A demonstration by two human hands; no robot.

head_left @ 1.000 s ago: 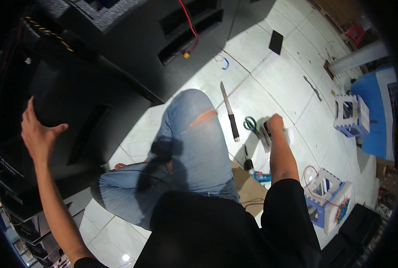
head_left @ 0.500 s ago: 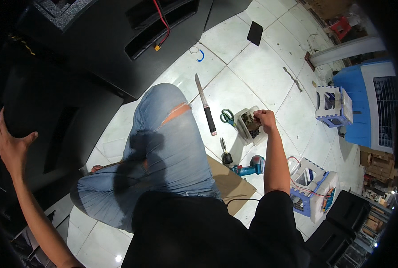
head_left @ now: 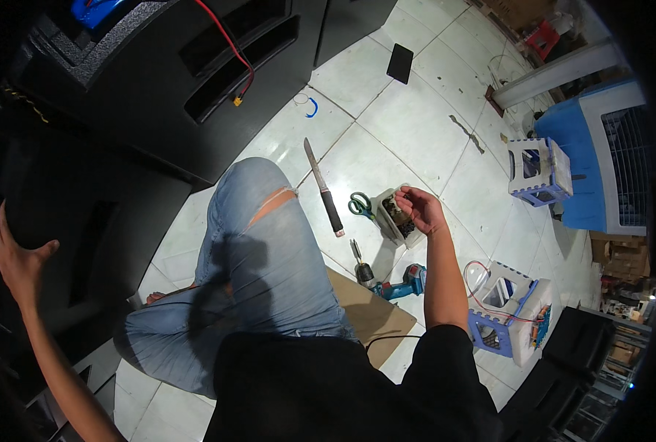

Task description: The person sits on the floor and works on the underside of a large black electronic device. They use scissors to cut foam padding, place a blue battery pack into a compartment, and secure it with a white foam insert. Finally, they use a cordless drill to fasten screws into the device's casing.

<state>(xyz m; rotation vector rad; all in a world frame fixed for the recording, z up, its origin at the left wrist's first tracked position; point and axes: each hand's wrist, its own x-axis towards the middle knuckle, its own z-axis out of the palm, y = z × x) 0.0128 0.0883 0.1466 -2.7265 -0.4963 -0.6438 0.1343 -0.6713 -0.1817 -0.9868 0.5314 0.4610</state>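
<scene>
Currently | container (head_left: 385, 219): pale, rectangular, dark bits (head_left: 407, 230) inside | right hand (head_left: 423, 211) at opening

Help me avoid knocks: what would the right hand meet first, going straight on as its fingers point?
Probably the plastic container, which the right hand overlaps in this view. Depth is unclear, so it might instead pass over the rim toward the green-handled scissors.

The container (head_left: 387, 222) stands on the floor (head_left: 409, 125), right of the knife (head_left: 326, 197) and beyond the drill (head_left: 396, 290).
</scene>
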